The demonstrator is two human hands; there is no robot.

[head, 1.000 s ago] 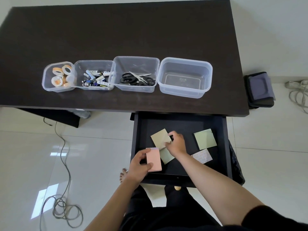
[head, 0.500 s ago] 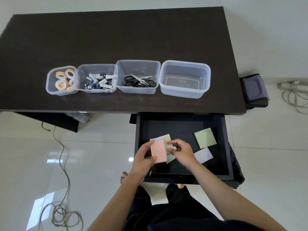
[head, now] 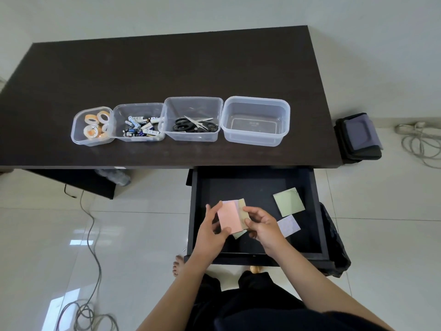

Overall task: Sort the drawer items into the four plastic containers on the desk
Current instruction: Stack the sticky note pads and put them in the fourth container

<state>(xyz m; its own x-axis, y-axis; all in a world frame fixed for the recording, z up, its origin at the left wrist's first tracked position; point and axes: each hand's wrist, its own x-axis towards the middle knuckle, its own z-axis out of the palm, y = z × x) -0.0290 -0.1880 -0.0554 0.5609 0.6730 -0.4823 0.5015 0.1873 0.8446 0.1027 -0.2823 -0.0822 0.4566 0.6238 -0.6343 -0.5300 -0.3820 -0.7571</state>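
Note:
Over the open black drawer both hands hold a small stack of sticky-note pads. My left hand grips the pink pad on top. My right hand pinches the beige pad tucked behind it; a pale green pad corner shows below. A green pad and a lilac pad lie on the drawer floor at the right. On the desk stand four clear containers: tape rolls, batteries, scissors, and an empty one.
The dark desk spans the upper view. A black bag sits on the floor at the desk's right end, with a grey cable coil beyond it. Another cable trails over the tiled floor at the left. My bare foot shows below the drawer.
My left hand carried the pink pad up and right over the beige pad held by my right hand. The two hands now hold the pads together as one stack.

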